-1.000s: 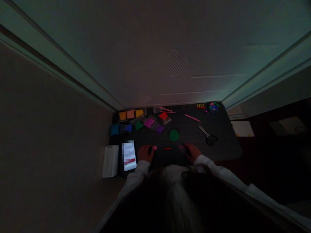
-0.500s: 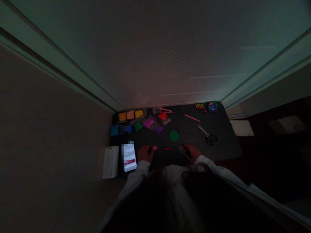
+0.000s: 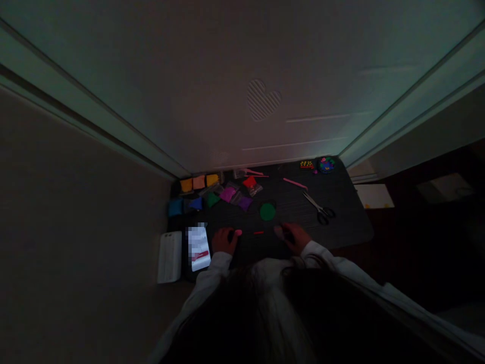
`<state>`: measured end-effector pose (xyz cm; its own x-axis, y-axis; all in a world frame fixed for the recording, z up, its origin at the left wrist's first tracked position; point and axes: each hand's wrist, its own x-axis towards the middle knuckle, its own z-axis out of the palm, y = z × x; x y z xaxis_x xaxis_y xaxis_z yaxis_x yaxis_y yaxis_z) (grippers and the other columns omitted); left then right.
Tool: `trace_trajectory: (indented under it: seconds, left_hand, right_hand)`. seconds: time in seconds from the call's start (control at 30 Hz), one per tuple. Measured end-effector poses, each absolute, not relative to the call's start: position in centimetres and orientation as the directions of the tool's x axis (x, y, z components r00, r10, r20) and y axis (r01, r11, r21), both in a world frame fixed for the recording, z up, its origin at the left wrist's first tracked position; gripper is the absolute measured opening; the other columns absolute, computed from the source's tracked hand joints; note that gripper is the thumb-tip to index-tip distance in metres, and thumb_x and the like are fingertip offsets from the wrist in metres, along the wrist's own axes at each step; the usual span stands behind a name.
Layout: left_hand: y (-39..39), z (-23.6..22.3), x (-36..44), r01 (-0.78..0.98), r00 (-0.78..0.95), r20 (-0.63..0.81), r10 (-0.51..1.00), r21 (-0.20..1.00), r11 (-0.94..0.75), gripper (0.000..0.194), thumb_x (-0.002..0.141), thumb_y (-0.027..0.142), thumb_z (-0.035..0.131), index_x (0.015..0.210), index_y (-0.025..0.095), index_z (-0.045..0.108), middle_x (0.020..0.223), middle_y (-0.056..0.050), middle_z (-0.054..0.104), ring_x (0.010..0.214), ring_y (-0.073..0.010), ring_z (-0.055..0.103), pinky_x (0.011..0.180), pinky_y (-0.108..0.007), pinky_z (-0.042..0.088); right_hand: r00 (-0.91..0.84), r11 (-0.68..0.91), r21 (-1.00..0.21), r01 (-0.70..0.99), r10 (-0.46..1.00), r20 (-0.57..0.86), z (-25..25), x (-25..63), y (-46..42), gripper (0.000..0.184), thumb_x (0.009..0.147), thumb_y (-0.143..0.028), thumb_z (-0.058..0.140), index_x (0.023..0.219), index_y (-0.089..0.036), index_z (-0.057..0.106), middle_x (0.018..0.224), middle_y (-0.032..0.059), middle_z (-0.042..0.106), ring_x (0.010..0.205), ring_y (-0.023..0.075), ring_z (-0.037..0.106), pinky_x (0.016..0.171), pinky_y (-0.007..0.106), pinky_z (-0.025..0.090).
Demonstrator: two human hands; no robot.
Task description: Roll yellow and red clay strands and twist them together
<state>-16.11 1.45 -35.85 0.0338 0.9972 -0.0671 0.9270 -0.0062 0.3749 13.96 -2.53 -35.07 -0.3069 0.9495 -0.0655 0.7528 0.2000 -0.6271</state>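
In the head view my left hand [image 3: 225, 239] rests low on the dark table, its thumb and fingers closed on a small pink piece [image 3: 238, 232] that looks like modelling clay. To its right a short red strip [image 3: 258, 232] lies flat, touched by neither hand. My right hand [image 3: 297, 236] is closed in a pinch on something thin and dull that the dark picture does not let me make out. Just beyond the strip, between both hands, sits a round green disc [image 3: 267, 212].
Bags of coloured clay, such as a purple one [image 3: 245, 203], cover the back left. A lit phone [image 3: 199, 248] and a white box [image 3: 169, 257] are at left. Scissors [image 3: 319, 209], a pink stick tool [image 3: 295, 183] and a decorated round piece [image 3: 326, 165] lie right.
The whole view has shifted slightly. A dull, flat shape now shows at my right fingertips where a thin pinkish line was. My left hand still has the pink piece.
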Motion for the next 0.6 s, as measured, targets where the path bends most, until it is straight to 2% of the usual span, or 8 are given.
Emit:
trace_trajectory:
  seconds: [0.13,0.2,0.3,0.4,0.5,0.6]
  left_hand:
    - [1.5,-35.8,-16.1,0.927,0.046,-0.072,0.996,0.375,-0.016,0.034,0.073,0.045,0.040,0.087,0.019,0.056,0.090,-0.007,0.056,0.088,-0.0207,0.049,0.077,-0.034,0.036]
    - [1.6,-35.7,-16.1,0.930,0.036,-0.078,0.996,0.367,-0.005,0.035,0.073,0.047,0.040,0.087,0.019,0.057,0.090,-0.007,0.056,0.088,-0.0207,0.049,0.077,-0.034,0.036]
    - [1.6,-35.4,-16.0,0.932,0.020,-0.090,0.996,0.363,0.014,0.037,0.072,0.049,0.040,0.086,0.020,0.057,0.090,-0.006,0.055,0.087,-0.0206,0.049,0.076,-0.034,0.037]
    - [1.5,-35.3,-15.8,0.929,0.017,-0.093,0.996,0.370,0.019,0.037,0.073,0.049,0.039,0.087,0.020,0.057,0.091,-0.006,0.055,0.088,-0.0205,0.049,0.076,-0.034,0.037]
    - [1.3,-35.4,-15.8,0.925,0.031,-0.099,0.995,0.381,0.009,0.036,0.072,0.047,0.041,0.089,0.021,0.057,0.092,-0.006,0.055,0.089,-0.0204,0.049,0.076,-0.034,0.037]
    - [1.2,-35.7,-15.9,0.917,0.051,-0.104,0.993,0.398,-0.005,0.034,0.072,0.045,0.043,0.090,0.021,0.057,0.094,-0.006,0.055,0.091,-0.0206,0.048,0.078,-0.034,0.037]
  right_hand:
    - [-0.143,0.167,-0.630,0.758,0.986,0.089,-32.8,15.4,0.3,0.060,0.065,-0.024,0.052,0.120,-0.013,0.032,0.116,0.0116,0.047,0.109,0.0222,0.040,0.094,0.039,0.030]
    - [-0.050,0.109,-0.618,0.779,0.992,0.113,-32.4,17.0,1.5,0.063,0.065,-0.026,0.052,0.122,-0.012,0.029,0.116,0.0126,0.046,0.110,0.0230,0.040,0.092,0.039,0.032]
    - [0.010,0.037,-0.545,0.837,0.996,0.084,-32.8,19.1,2.7,0.062,0.063,-0.027,0.053,0.120,-0.011,0.033,0.116,0.0139,0.046,0.108,0.0246,0.041,0.091,0.039,0.034]
    - [-0.005,0.012,-0.442,0.897,1.000,0.016,-33.7,19.6,3.3,0.058,0.063,-0.026,0.054,0.116,-0.009,0.039,0.112,0.0149,0.049,0.105,0.0257,0.044,0.089,0.040,0.034]
    - [-0.010,0.021,-0.337,0.941,0.999,0.034,-34.1,18.4,2.9,0.047,0.067,-0.027,0.052,0.112,-0.014,0.045,0.118,0.0138,0.045,0.108,0.0262,0.041,0.093,0.046,0.025]
    - [-0.108,0.129,-0.283,0.950,0.990,0.087,-34.1,16.6,1.7,0.037,0.072,-0.033,0.048,0.107,-0.021,0.051,0.124,0.0097,0.041,0.112,0.0247,0.037,0.096,0.049,0.013]
